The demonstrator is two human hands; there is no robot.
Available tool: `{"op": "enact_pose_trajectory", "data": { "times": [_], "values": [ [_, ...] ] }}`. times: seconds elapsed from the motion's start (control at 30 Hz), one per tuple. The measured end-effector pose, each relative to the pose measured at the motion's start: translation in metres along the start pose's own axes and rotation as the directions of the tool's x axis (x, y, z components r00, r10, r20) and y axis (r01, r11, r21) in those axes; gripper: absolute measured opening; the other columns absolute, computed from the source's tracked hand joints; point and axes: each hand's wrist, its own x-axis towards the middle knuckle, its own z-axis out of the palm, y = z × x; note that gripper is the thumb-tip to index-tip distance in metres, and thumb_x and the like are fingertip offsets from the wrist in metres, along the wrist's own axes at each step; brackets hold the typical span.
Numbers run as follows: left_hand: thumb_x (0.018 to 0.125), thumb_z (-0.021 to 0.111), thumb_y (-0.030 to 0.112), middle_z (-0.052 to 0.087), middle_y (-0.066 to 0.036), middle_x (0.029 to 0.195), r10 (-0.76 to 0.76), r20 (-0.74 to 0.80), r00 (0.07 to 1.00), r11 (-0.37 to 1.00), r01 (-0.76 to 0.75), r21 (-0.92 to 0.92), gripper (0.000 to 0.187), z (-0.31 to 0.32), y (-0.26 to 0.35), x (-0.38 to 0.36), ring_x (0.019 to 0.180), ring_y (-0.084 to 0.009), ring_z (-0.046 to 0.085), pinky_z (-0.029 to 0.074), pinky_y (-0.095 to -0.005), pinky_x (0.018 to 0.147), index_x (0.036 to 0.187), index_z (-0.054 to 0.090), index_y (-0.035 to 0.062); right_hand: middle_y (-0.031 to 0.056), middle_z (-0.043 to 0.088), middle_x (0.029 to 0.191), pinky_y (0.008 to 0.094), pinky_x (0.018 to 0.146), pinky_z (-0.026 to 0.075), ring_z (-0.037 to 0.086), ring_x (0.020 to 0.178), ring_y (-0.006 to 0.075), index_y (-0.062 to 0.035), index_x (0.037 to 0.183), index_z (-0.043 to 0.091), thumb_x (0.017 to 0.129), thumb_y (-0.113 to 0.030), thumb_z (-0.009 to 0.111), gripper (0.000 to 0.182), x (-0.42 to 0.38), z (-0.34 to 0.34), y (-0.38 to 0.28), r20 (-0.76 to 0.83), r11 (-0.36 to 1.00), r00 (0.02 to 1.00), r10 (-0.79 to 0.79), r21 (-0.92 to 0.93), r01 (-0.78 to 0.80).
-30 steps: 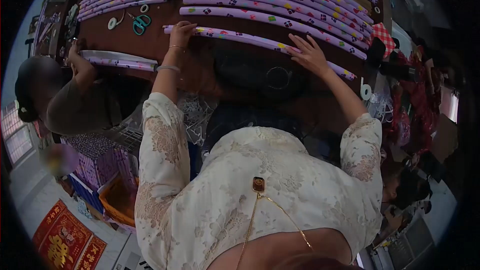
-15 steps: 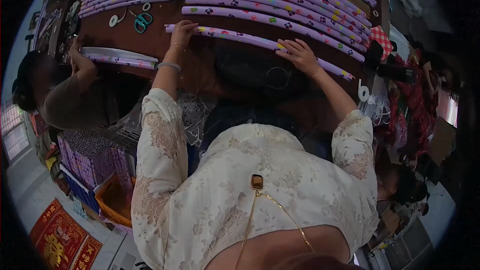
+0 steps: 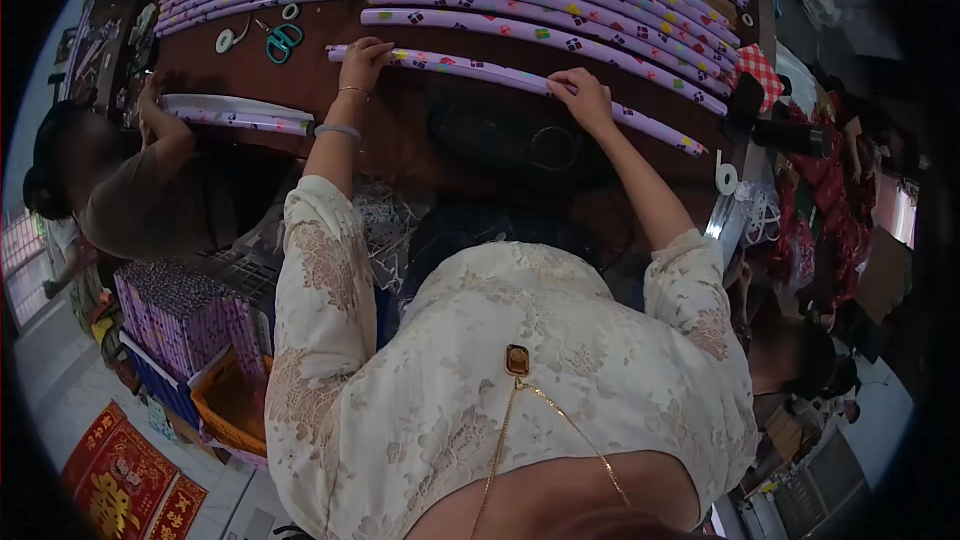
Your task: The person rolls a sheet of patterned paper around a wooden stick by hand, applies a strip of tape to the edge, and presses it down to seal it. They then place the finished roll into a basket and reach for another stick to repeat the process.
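Observation:
A thin roll of purple wrapping paper [image 3: 470, 64] with small coloured prints lies across the brown table in front of me. Near its left end, my left hand [image 3: 366, 63] is closed around it. Farther right along the same roll, my right hand [image 3: 583, 98] has thumb and fingers pinched at the paper. Just beyond both hands, finished-looking rolls of the same paper [image 3: 540, 38] lie side by side. Teal-handled scissors [image 3: 283, 43] rest beyond my left hand, beside a white tape roll [image 3: 224, 41] and a smaller tape roll [image 3: 291, 11].
At the left, another person [image 3: 165, 175] has an arm at a partly unrolled paper [image 3: 240, 120]. A tape roll [image 3: 726, 178] and a dark object [image 3: 795, 138] sit at the right edge. An orange crate [image 3: 225, 410] stands below left.
My right hand has gone from spread fingers lying on the roll to a pinch, shifting slightly left along it. My left hand keeps its place.

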Motion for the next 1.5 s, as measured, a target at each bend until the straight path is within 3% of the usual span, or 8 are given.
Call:
{"op": "enact_pose_trajectory", "data": {
  "times": [0.27, 0.37, 0.43, 0.9, 1.1, 1.17, 1.37, 1.5],
  "values": [
    [0.068, 0.067, 0.016, 0.06, -0.009, 0.084, -0.074, 0.042, 0.996, 0.996, 0.075, -0.037, 0.019, 0.004, -0.004, 0.003, 0.08, -0.0254, 0.057, 0.046, -0.0351, 0.073, 0.085, 0.067, 0.0083, 0.0047, 0.056, 0.099, 0.0318, 0.085, 0.038, 0.053, 0.096, 0.0223, -0.0126, 0.099, 0.06, 0.076, -0.033, 0.059, 0.03, -0.008, -0.008, 0.005, 0.029, 0.942, 0.965, -0.262, -0.21, 0.262],
    [0.067, 0.067, 0.016, 0.059, -0.009, 0.083, -0.016, 0.002, 1.0, 1.0, 0.016, -0.017, 0.019, 0.007, -0.008, 0.002, 0.08, -0.0254, 0.057, 0.046, -0.0349, 0.073, 0.085, 0.067, 0.0082, 0.0068, 0.056, 0.099, 0.0304, 0.085, 0.038, 0.054, 0.096, 0.0219, -0.0108, 0.098, 0.061, 0.075, -0.03, 0.062, 0.03, 0.009, -0.01, 0.011, 0.142, 0.994, 0.984, -0.104, 0.034, 0.1],
    [0.067, 0.067, 0.016, 0.059, -0.009, 0.083, -0.022, -0.008, 1.0, 1.0, 0.022, -0.02, 0.019, 0.005, -0.004, 0.001, 0.08, -0.0253, 0.057, 0.046, -0.0348, 0.073, 0.085, 0.067, 0.0082, 0.004, 0.056, 0.097, 0.0329, 0.081, 0.04, 0.055, 0.093, 0.0199, -0.0136, 0.097, 0.063, 0.073, -0.041, 0.062, 0.037, 0.021, 0.0, 0.019, 0.231, 0.924, 0.955, 0.188, 0.287, -0.252],
    [0.066, 0.068, 0.012, 0.06, -0.009, 0.083, -0.068, -0.052, 0.996, 0.995, 0.064, -0.075, 0.018, 0.002, 0.001, -0.004, 0.08, -0.0236, 0.057, 0.046, -0.0333, 0.072, 0.084, 0.067, 0.0085, 0.0071, 0.054, 0.102, 0.0303, 0.083, 0.041, 0.054, 0.094, 0.02, -0.0107, 0.103, 0.061, 0.077, -0.022, 0.06, 0.028, 0.015, -0.004, 0.022, 0.262, 0.951, 0.965, 0.015, 0.294, -0.095],
    [0.066, 0.068, 0.011, 0.06, -0.008, 0.084, -0.083, -0.033, 0.996, 0.989, 0.078, -0.127, 0.018, 0.005, -0.002, -0.002, 0.083, -0.025, 0.056, 0.044, -0.0347, 0.077, 0.084, 0.067, 0.009, 0.0069, 0.049, 0.114, 0.0314, 0.087, 0.039, 0.049, 0.102, 0.0225, -0.0157, 0.122, 0.047, 0.077, -0.023, 0.06, 0.047, 0.011, -0.009, 0.029, 0.364, 0.92, 0.928, -0.082, 0.386, -0.07],
    [0.067, 0.067, 0.011, 0.06, -0.008, 0.085, -0.05, -0.021, 0.999, 0.999, 0.051, 0.008, 0.018, 0.007, -0.004, -0.002, 0.084, -0.0259, 0.055, 0.044, -0.0349, 0.077, 0.084, 0.067, 0.0084, 0.0042, 0.042, 0.125, 0.0324, 0.086, 0.038, 0.048, 0.101, 0.0228, -0.0178, 0.129, 0.036, 0.076, -0.026, 0.062, 0.06, -0.007, -0.02, -0.007, 0.135, 0.921, 0.937, -0.321, -0.186, 0.343],
    [0.069, 0.065, 0.013, 0.06, -0.009, 0.085, -0.115, 0.029, 0.993, 0.989, 0.117, -0.089, 0.017, 0.004, -0.003, 0.002, 0.085, -0.0264, 0.055, 0.044, -0.0351, 0.076, 0.085, 0.067, 0.0085, -0.0003, 0.032, 0.135, 0.032, 0.08, 0.039, 0.048, 0.099, 0.0194, -0.0204, 0.13, 0.035, 0.077, -0.024, 0.061, 0.059, 0.006, -0.006, -0.008, 0.222, 0.611, 0.747, -0.626, -0.456, 0.647],
    [0.069, 0.065, 0.013, 0.06, -0.009, 0.085, -0.082, 0.034, 0.996, 0.995, 0.084, -0.055, 0.016, 0.001, -0.003, 0.0, 0.085, -0.0263, 0.055, 0.044, -0.0351, 0.076, 0.085, 0.067, 0.0086, -0.0011, 0.031, 0.136, 0.0315, 0.08, 0.039, 0.048, 0.099, 0.0186, -0.0214, 0.129, 0.036, 0.077, -0.021, 0.061, 0.058, 0.005, -0.002, -0.002, 0.233, 0.563, 0.732, -0.64, -0.507, 0.653]
  ]
}}
